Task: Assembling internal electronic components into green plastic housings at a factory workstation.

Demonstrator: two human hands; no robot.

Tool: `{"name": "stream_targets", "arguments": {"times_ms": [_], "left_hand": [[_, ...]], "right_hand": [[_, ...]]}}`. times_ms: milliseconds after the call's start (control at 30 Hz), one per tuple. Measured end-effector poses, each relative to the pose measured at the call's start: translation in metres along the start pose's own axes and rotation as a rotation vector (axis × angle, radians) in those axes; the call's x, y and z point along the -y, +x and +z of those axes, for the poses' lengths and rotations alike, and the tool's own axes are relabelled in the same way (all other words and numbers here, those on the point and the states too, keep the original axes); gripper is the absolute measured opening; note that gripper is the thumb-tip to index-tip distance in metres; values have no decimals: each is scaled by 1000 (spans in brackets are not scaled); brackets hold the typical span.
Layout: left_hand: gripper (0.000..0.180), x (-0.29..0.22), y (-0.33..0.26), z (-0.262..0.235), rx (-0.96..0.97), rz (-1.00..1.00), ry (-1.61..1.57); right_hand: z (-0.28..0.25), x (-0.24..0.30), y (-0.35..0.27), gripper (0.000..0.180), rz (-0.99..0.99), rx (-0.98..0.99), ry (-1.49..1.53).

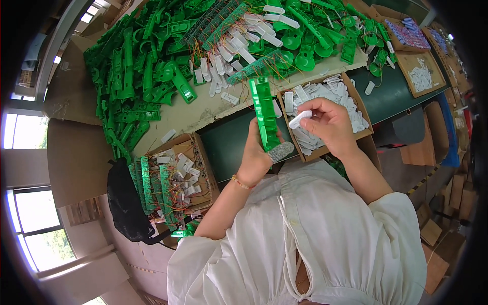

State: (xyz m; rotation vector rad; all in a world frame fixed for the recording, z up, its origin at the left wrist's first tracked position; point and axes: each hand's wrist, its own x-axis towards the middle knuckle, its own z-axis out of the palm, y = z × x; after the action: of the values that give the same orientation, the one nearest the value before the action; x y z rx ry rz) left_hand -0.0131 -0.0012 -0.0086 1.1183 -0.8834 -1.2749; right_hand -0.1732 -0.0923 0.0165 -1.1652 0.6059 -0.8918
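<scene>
- Left hand (254,155) at centre frame is gripping a long green plastic housing (265,113), holding it upright; the fingers are wrapping its lower end, and the thumb, wearing a grey fingertip cover (281,151), is pressing against its side.
- Right hand (328,122), just right of centre, is pinching a small white plastic piece (299,119) between thumb and fingertips, holding it just beside the housing without touching it.
- Cardboard tray (362,109) of similar white pieces is lying directly beneath the right hand, on the dark green surface (229,142).
- Second cardboard box (201,157), at lower left of centre, is holding white pieces and green circuit strips with fine wires.
- Large heap of green housings (137,71) is covering the upper left of the frame, spreading across a cardboard sheet (198,114).
- Further trays (422,73) are sitting at upper right; their contents are too small to tell.
- Black bag (124,203) is resting at lower left.
</scene>
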Motion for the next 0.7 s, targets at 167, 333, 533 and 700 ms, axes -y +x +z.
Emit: {"name": "stream_targets", "arguments": {"times_ms": [167,333,533,700], "left_hand": [[81,-14,2,3,-19,31,562],[85,-5,4,1,55,66,381],[82,-20,5,6,84,-48,385],[77,-4,1,-2,88,99,501]], "right_hand": [[9,4,-3,38,173,123,-46],[20,-12,-4,40,220,54,44],[22,-11,-3,38,212,-29,96],[30,-17,2,37,193,11,-37]]}}
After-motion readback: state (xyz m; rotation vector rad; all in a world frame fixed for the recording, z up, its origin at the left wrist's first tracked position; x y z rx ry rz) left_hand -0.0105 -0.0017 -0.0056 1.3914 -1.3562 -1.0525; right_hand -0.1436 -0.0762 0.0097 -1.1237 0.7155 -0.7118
